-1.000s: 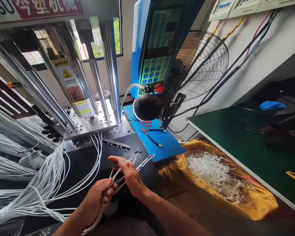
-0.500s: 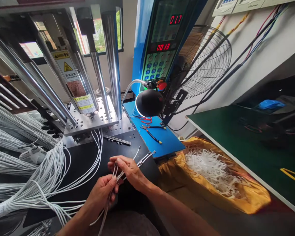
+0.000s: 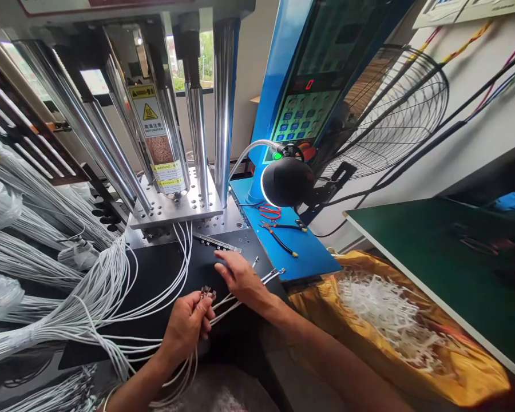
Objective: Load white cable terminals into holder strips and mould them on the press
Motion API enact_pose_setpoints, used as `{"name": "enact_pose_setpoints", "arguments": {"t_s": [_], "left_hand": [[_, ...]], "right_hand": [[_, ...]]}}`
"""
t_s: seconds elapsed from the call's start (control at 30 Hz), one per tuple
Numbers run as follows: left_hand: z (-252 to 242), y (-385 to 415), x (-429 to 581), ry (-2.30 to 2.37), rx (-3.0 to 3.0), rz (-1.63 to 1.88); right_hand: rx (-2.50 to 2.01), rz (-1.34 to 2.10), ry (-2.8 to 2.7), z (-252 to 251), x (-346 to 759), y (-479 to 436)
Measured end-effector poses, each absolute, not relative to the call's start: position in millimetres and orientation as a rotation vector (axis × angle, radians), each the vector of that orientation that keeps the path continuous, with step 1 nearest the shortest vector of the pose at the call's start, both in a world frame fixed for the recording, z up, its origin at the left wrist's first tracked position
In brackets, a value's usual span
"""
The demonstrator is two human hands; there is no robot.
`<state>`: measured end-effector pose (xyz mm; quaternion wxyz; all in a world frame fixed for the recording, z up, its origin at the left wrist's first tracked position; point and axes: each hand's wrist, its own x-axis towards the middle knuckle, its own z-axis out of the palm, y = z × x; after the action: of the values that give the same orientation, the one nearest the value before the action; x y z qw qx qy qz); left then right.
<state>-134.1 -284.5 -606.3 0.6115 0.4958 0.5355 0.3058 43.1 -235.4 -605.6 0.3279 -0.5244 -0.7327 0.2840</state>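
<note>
My left hand [image 3: 186,320] is closed around several white cables [image 3: 191,366]. Their small metal connector ends [image 3: 206,293] stick up above my thumb, and the cables trail down below the fist. My right hand [image 3: 242,280] is apart from it, fingers stretched toward a narrow metal bar [image 3: 208,241] with small dark pegs along its edge. The fingertips overlap the bar's near end; I cannot tell whether they touch. Beneath my right hand, more white cables with metal ends [image 3: 278,272] lie across the black work surface [image 3: 154,280].
A press with steel columns [image 3: 224,114] and a hot-caution label stands behind; cables run under its plate [image 3: 180,217]. Pliers [image 3: 283,237] and a black lamp [image 3: 287,182] are on the blue side table [image 3: 321,264]. A yellow bag [image 3: 476,377] holds white scraps. Bundled cables [image 3: 98,274] fill the left.
My right hand has let go of the cable ends and moved up toward the metal bar. My left hand keeps the cables. The view has shifted left, and the panel's red digits differ.
</note>
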Motion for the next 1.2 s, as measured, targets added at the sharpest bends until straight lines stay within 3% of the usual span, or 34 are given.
{"name": "enact_pose_setpoints", "arguments": {"t_s": [0.1,0.4,0.5,0.6,0.67,0.83,1.2], "left_hand": [[-608.5,-280.6,-135.3,1.264,1.115,0.776],[-618.2,-274.4,-135.7,1.244,1.013,0.878],[-615.0,-272.4,-136.0,1.238,0.944,0.887],[-614.4,-269.6,-135.3,1.268,0.943,0.860],[-616.5,-268.4,-134.2,1.302,0.971,0.843],[-621.5,-270.1,-129.1,1.363,1.072,0.807],[-617.5,-273.9,-120.8,1.311,0.904,0.822]], "right_hand": [[-1.603,0.492,-2.039,-609.3,60.5,-207.7],[-1.630,0.781,-2.045,-605.5,66.2,-194.3],[-1.488,1.259,-1.859,-602.7,61.2,-213.0],[-1.117,1.884,-1.295,-604.7,48.2,-235.6],[-0.994,2.002,-1.031,-609.1,37.7,-246.2],[-1.065,1.969,-0.915,-621.0,22.2,-251.0],[-1.192,1.671,-1.290,-628.1,22.4,-248.4]]}}
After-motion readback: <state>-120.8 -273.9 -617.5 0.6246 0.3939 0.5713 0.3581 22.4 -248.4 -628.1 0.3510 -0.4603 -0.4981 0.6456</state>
